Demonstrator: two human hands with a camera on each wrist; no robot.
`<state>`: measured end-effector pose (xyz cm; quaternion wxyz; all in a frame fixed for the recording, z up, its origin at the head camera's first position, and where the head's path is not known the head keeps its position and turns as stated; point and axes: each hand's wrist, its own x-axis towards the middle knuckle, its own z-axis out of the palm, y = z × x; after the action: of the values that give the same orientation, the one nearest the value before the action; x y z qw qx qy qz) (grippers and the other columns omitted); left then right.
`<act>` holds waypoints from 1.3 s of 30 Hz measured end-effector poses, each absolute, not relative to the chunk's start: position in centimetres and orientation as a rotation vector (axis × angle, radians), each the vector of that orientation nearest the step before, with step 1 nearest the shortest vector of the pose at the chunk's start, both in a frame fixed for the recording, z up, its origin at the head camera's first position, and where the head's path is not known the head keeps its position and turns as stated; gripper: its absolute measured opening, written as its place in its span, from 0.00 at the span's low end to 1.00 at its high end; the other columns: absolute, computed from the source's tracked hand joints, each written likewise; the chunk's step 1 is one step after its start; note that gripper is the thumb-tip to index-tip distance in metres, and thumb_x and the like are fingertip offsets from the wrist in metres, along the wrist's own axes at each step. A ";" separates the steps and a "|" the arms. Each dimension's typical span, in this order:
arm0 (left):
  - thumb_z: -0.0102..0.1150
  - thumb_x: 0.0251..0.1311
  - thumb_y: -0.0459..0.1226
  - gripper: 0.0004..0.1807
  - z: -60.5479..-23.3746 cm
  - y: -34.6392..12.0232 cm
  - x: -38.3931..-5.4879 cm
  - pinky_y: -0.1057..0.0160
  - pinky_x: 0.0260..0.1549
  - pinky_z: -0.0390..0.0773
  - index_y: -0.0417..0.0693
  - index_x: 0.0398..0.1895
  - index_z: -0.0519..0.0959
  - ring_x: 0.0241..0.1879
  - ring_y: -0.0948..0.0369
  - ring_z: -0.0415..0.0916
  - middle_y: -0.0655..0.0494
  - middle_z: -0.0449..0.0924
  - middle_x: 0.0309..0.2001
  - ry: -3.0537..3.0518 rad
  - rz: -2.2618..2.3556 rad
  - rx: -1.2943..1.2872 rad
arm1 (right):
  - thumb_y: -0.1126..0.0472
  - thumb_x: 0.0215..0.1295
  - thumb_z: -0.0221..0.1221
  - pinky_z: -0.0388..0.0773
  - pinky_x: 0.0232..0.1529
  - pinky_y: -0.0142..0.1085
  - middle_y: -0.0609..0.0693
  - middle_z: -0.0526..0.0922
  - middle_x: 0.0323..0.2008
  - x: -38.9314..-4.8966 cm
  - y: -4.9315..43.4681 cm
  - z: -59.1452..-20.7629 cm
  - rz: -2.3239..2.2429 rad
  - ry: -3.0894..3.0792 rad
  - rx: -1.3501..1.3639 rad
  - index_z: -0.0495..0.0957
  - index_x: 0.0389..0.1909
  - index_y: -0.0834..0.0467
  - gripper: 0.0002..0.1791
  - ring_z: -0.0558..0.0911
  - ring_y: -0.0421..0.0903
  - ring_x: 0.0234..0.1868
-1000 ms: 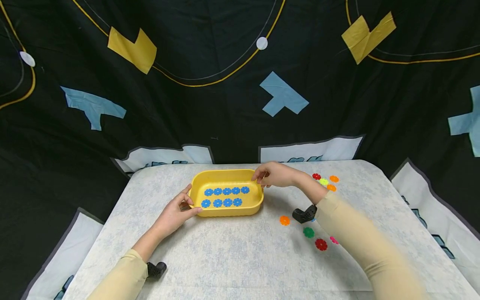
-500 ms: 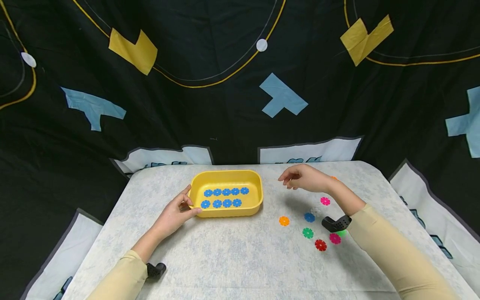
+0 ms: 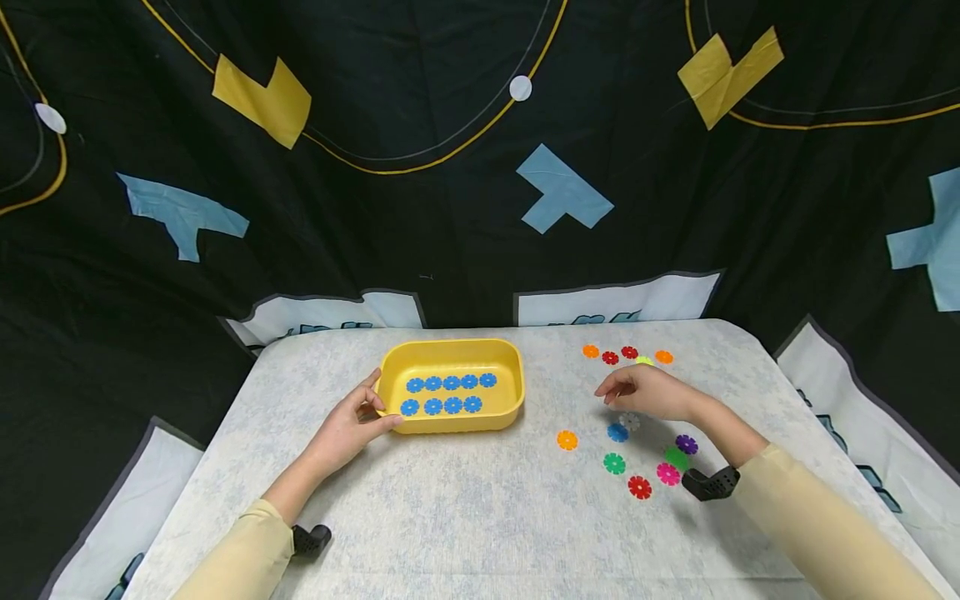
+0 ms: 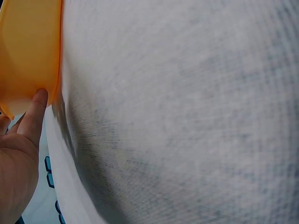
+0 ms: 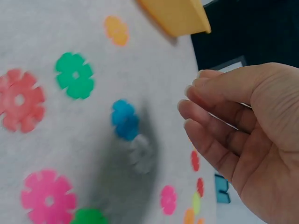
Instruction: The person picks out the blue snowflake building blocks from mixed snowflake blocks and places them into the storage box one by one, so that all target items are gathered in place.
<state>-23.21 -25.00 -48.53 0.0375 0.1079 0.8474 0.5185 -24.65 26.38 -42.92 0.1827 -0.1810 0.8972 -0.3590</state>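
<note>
My left hand (image 3: 343, 433) holds the left end of a yellow plastic tray (image 3: 450, 357), fingers at its left side and thumb at the front corner. In the left wrist view the thumb (image 4: 35, 116) lies against the tray's wall (image 4: 30, 51). Two rows of blue snowflake discs (image 3: 452, 383) lie inside the tray. My right hand (image 3: 651, 392) hovers over the table, its fingers loosely bent with nothing between them. Under it, a blue snowflake disc (image 5: 125, 120) and a clear one (image 5: 140, 154) sit close together on the cloth.
Loose discs lie on the right of the table: orange (image 3: 567, 440), green (image 3: 614, 463), red (image 3: 640, 487), pink (image 3: 668, 474) and purple (image 3: 686, 444). More red and orange discs (image 3: 664, 357) lie near the back edge. A black curtain (image 3: 420, 250) hangs behind the pale tablecloth (image 3: 480, 508).
My right hand has left the tray's right end and moved right, over the loose discs, uncovering several of them. My left hand and the tray have stayed put.
</note>
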 end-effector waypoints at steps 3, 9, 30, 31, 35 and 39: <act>0.75 0.58 0.50 0.26 -48.5 -25.0 -23.2 0.48 0.66 0.71 0.43 0.41 0.70 0.69 0.41 0.68 0.51 0.46 0.82 2.608 1.580 0.322 | 0.61 0.72 0.63 0.79 0.46 0.41 0.54 0.85 0.45 -24.4 26.8 -43.7 -1.023 2.525 -0.474 0.83 0.52 0.60 0.12 0.79 0.48 0.43; 0.74 0.59 0.50 0.26 -48.5 -25.0 -23.3 0.48 0.65 0.71 0.43 0.41 0.70 0.69 0.41 0.68 0.51 0.46 0.82 2.616 1.572 0.327 | 0.65 0.70 0.64 0.80 0.45 0.39 0.52 0.85 0.43 -23.9 27.5 -45.0 -1.016 2.527 -0.480 0.83 0.52 0.61 0.12 0.79 0.48 0.41; 0.74 0.59 0.49 0.25 -48.3 -24.9 -23.0 0.49 0.66 0.70 0.43 0.41 0.69 0.69 0.41 0.68 0.51 0.46 0.82 2.613 1.575 0.333 | 0.67 0.62 0.70 0.78 0.46 0.39 0.50 0.82 0.44 -23.0 27.9 -46.9 -0.978 2.554 -0.470 0.82 0.49 0.59 0.15 0.75 0.49 0.43; 0.74 0.59 0.49 0.25 -48.3 -24.9 -23.0 0.49 0.66 0.71 0.43 0.41 0.69 0.69 0.41 0.68 0.51 0.46 0.82 2.612 1.575 0.333 | 0.67 0.62 0.70 0.78 0.45 0.39 0.50 0.81 0.43 -23.1 27.9 -47.0 -0.975 2.556 -0.478 0.82 0.48 0.59 0.14 0.74 0.49 0.43; 0.74 0.59 0.50 0.26 -48.4 -24.9 -23.1 0.48 0.66 0.71 0.43 0.41 0.70 0.69 0.41 0.68 0.51 0.46 0.82 2.611 1.581 0.332 | 0.68 0.60 0.71 0.76 0.41 0.39 0.50 0.79 0.39 -23.3 28.0 -47.4 -0.954 2.569 -0.488 0.82 0.46 0.58 0.14 0.73 0.49 0.41; 0.74 0.59 0.50 0.26 -48.4 -24.9 -23.1 0.47 0.66 0.70 0.43 0.41 0.70 0.69 0.40 0.67 0.50 0.46 0.82 2.616 1.577 0.331 | 0.67 0.59 0.72 0.76 0.40 0.38 0.50 0.77 0.38 -23.3 28.0 -47.6 -0.925 2.584 -0.498 0.81 0.45 0.57 0.15 0.73 0.49 0.40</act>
<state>-23.11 -24.92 -48.45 0.0346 0.1076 0.8509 0.5130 -23.33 27.97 -47.57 0.1750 -0.1758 0.9121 -0.3264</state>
